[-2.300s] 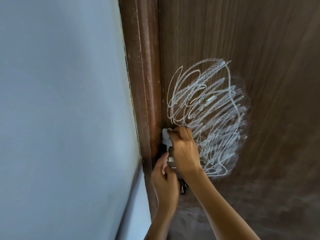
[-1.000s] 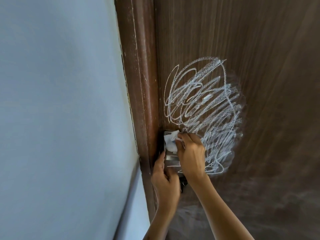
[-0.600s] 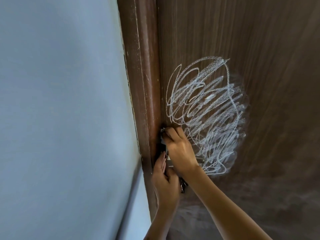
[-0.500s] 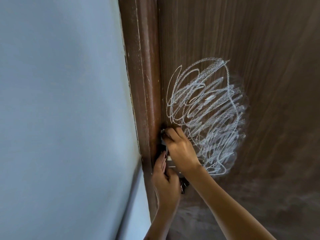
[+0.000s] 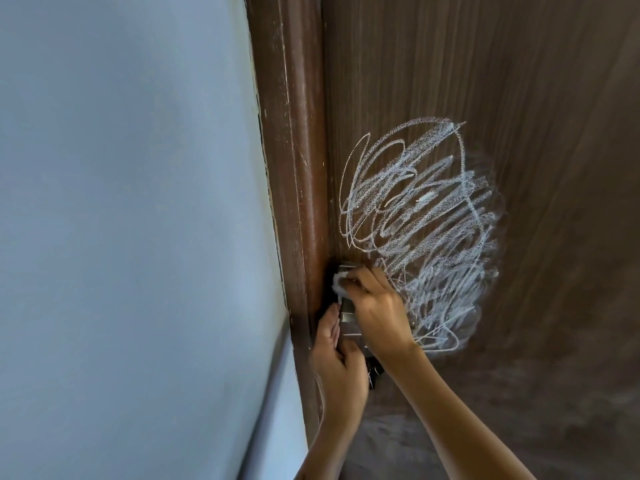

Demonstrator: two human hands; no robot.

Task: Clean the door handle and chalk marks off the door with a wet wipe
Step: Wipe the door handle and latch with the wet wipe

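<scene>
A dark brown wooden door (image 5: 485, 81) carries a large white chalk scribble (image 5: 422, 223) above and to the right of its metal handle plate (image 5: 347, 311). My right hand (image 5: 377, 306) pinches a crumpled white wet wipe (image 5: 97, 285) against the top of the plate. My left hand (image 5: 341, 368) grips the handle lower down, its fingers curled round it; the lever itself is mostly hidden behind both hands. Something small and dark (image 5: 374, 374) hangs just under the hands.
A reddish-brown door frame (image 5: 294, 168) runs up the left side of the door. Left of it stands a pale blue wall (image 5: 131, 202). The lower part of the door shows faint smeared chalk dust (image 5: 502, 393).
My right hand has slid slightly down and right on the plate, so the wipe shows again at its fingertips. The left hand has kept its hold.
</scene>
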